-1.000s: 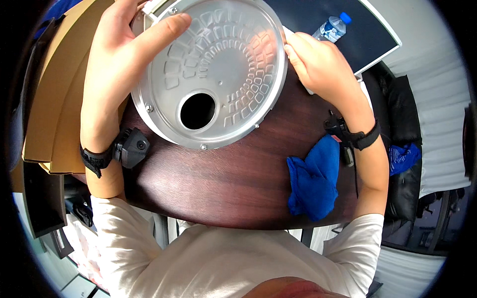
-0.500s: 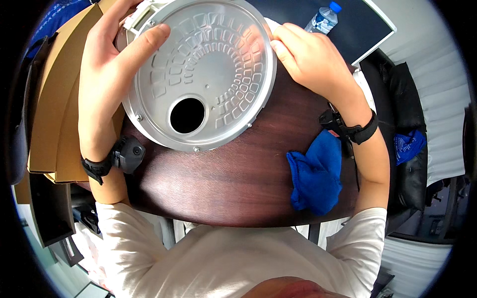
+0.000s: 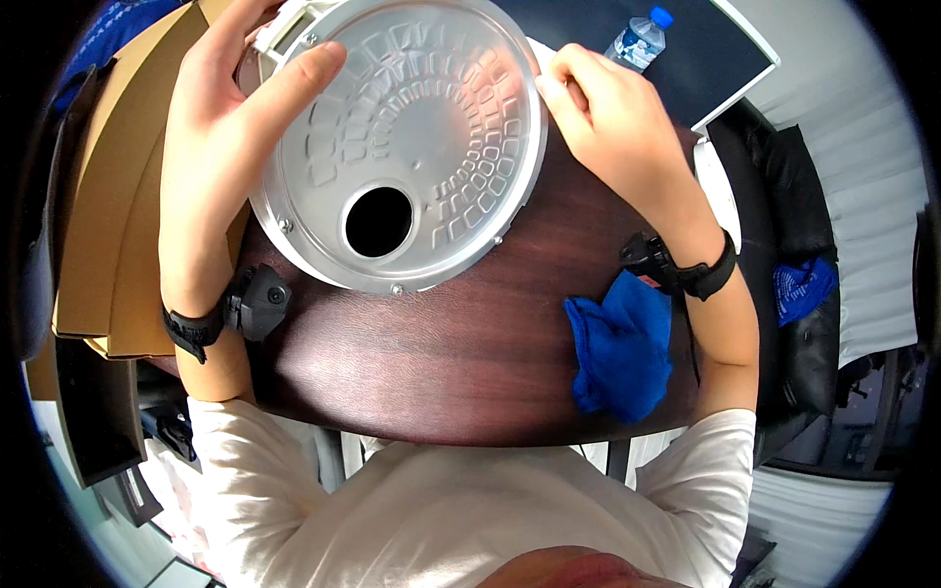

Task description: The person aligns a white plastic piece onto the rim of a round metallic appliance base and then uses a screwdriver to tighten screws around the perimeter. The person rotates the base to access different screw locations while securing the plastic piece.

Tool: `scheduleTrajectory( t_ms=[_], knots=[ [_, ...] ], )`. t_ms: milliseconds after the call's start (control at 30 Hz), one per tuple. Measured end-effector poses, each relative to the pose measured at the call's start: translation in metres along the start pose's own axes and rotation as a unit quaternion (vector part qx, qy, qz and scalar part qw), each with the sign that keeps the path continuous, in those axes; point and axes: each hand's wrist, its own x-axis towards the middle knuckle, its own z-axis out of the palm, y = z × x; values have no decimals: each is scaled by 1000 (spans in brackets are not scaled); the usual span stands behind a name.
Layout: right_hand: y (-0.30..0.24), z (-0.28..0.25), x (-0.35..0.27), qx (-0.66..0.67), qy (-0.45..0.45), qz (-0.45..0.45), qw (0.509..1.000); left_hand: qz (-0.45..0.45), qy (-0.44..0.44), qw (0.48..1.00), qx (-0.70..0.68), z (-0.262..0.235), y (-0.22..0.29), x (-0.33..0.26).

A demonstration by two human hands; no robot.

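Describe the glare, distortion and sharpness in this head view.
Head view: soft glare on the round embossed metal plate held by the left hand and right hand; fisheye bends the dark wooden table edge; black vignette corners; centre sharp.

Most open room is the bare dark wood of the bench (image 3: 441, 363) across the middle of the frame. The big round metal plate (image 3: 412, 137) blocks the upper centre. A crumpled blue cloth (image 3: 619, 345) sits lower right, cardboard sheets (image 3: 98, 245) crowd the left edge, and a water bottle (image 3: 639, 39) stands top right.
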Motion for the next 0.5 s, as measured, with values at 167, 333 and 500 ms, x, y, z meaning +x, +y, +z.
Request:
scheduleTrajectory(
  t_ms=[167,333,500],
  knots=[
    [10,-11,5,-93,-39,-108,989,3,-6,1000,1,-5,-7,3],
    [10,-11,9,-69,-57,-131,987,11,-1,1000,-17,-1,-5,2],
    [12,8,3,48,19,-81,995,8,-24,1000,-9,-3,-6,4]
  ],
)
